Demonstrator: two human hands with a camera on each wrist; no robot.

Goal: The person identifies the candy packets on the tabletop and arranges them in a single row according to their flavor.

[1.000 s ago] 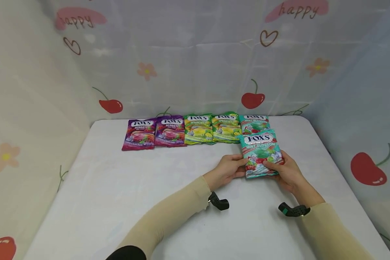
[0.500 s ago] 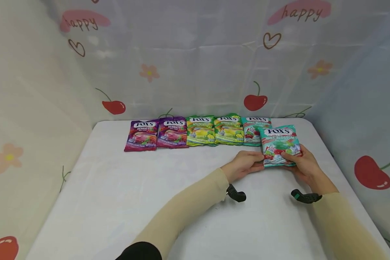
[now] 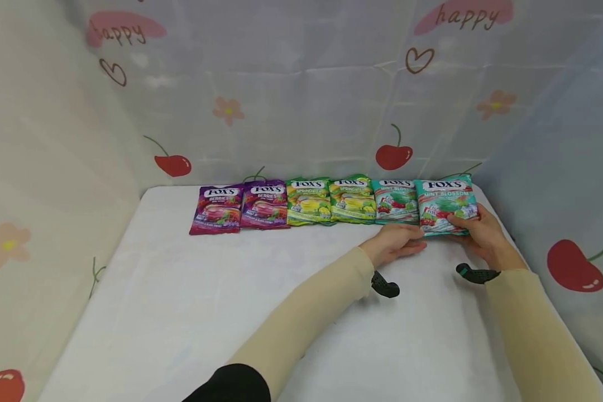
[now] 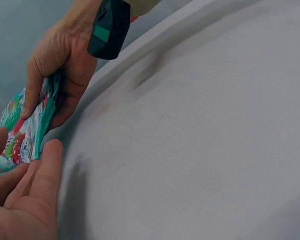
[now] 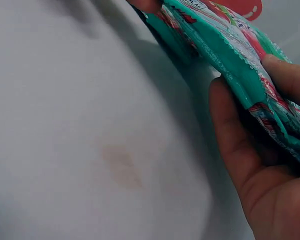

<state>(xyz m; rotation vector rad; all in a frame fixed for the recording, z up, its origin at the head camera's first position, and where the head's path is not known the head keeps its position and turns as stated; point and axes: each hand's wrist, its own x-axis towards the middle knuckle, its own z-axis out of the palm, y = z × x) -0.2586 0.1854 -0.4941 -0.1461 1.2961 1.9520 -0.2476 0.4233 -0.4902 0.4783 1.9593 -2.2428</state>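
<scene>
A teal Fox's Mint Blossom candy bag [image 3: 444, 204] is at the right end of a row of candy bags, its near edge raised off the table. My right hand [image 3: 484, 234] grips its lower right side, thumb on the printed face and fingers underneath, as the right wrist view shows. At the lower left corner is my left hand [image 3: 394, 243]; its thumb and fingers [image 4: 47, 170] lie on either side of the bag's edge in the left wrist view. Just left of the held bag lies another teal mint candy bag [image 3: 396, 202].
Further left in the row lie two yellow-green Springtea bags [image 3: 309, 202] and two purple Berries bags [image 3: 216, 211]. The white table [image 3: 206, 301] ends at a printed curtain [image 3: 301, 111] behind the row, with more curtain on both sides.
Both hands have carried the teal candy bag right and away from me, from in front of the other mint bag to the row's right end. The other bags stayed put.
</scene>
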